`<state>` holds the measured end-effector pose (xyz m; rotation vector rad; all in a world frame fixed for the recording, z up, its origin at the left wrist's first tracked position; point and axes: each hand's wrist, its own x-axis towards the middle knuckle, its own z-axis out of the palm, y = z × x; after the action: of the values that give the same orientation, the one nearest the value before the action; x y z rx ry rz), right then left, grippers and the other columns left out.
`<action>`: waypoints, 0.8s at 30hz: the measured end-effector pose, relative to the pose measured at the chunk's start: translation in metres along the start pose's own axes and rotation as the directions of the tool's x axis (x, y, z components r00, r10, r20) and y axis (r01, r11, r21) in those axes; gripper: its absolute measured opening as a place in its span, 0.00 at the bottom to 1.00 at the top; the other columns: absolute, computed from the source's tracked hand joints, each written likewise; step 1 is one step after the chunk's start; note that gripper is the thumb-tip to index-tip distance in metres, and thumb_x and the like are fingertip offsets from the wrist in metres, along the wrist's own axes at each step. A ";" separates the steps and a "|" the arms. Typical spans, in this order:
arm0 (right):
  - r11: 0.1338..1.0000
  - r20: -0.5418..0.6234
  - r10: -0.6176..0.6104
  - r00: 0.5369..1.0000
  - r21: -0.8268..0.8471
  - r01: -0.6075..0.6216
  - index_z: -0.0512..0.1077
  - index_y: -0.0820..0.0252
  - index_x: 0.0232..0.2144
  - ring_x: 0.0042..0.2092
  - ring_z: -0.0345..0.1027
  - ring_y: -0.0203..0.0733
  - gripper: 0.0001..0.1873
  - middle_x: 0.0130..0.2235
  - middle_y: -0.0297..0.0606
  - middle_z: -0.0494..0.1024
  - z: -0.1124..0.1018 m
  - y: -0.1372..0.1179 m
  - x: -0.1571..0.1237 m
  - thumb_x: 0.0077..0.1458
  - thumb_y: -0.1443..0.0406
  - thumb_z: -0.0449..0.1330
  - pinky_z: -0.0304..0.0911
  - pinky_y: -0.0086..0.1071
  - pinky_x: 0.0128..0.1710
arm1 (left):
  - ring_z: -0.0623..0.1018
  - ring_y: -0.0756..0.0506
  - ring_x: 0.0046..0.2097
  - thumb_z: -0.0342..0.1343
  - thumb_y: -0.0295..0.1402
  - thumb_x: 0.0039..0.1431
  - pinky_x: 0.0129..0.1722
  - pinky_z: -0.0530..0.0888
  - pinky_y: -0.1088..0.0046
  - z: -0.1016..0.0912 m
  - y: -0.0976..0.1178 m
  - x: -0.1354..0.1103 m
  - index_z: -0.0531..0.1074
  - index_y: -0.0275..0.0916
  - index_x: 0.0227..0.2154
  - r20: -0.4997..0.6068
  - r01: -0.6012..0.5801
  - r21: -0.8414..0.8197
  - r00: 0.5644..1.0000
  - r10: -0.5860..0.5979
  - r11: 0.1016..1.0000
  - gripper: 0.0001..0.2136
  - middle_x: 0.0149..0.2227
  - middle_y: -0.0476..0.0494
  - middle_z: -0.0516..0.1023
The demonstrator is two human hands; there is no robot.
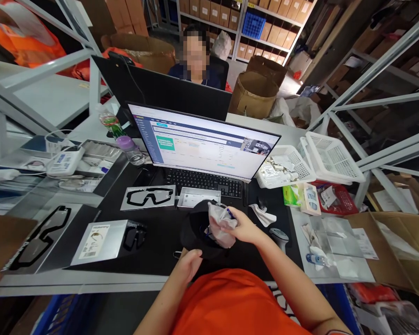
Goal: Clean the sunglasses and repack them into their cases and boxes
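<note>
Over the black desk mat (153, 251), my left hand (190, 265) is under a soft black fabric pouch (195, 228), holding it from below. My right hand (239, 226) grips a crumpled white cloth (219, 228) against the pouch's opening. A small blue item (230, 213) shows at my right fingertips. A silver card (178, 0) is not in view here; a silver goggle-printed card (148, 197) lies beyond the pouch, and a labelled silver box (97, 243) sits to my left beside black goggles (134, 236).
A monitor (202, 140) and keyboard (204, 182) stand ahead. To the right are a handheld scanner (278, 237), white plastic baskets (330, 156), a red basket (335, 197) and clear plastic bags (335, 237). A co-worker (195, 60) sits beyond a second monitor, before shelves of cartons.
</note>
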<state>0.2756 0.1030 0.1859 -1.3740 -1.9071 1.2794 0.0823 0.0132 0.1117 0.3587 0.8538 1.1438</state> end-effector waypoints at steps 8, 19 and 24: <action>0.944 0.094 0.118 0.989 -0.319 -0.082 0.70 0.62 0.46 0.50 0.71 0.47 0.20 0.48 0.47 0.75 0.024 -0.005 -0.029 0.49 0.74 0.61 0.65 0.34 0.50 | 0.77 0.32 0.54 0.60 0.31 0.36 0.59 0.69 0.48 0.010 -0.024 0.003 0.74 0.39 0.52 -0.013 -0.022 0.059 1.000 0.023 0.998 0.32 0.48 0.38 0.81; 0.985 -0.095 0.057 0.994 -0.159 -0.072 0.68 0.61 0.52 0.48 0.75 0.48 0.33 0.46 0.45 0.80 0.044 0.013 -0.026 0.40 0.76 0.64 0.69 0.36 0.49 | 0.76 0.30 0.55 0.61 0.32 0.35 0.59 0.69 0.49 0.013 -0.018 0.009 0.76 0.39 0.50 0.010 -0.020 0.065 1.000 0.020 0.998 0.31 0.50 0.37 0.80; 0.992 -0.231 0.111 0.967 0.092 -0.091 0.77 0.59 0.37 0.40 0.75 0.47 0.16 0.36 0.37 0.81 0.039 0.014 -0.035 0.41 0.71 0.66 0.69 0.36 0.43 | 0.76 0.32 0.55 0.61 0.32 0.35 0.57 0.71 0.50 0.017 -0.019 0.011 0.76 0.41 0.48 -0.031 0.023 -0.013 0.999 -0.024 1.000 0.30 0.50 0.39 0.81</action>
<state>0.2650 0.0563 0.1606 -1.5241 -1.6272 1.1671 0.1089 0.0183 0.1054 0.3203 0.8762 1.1351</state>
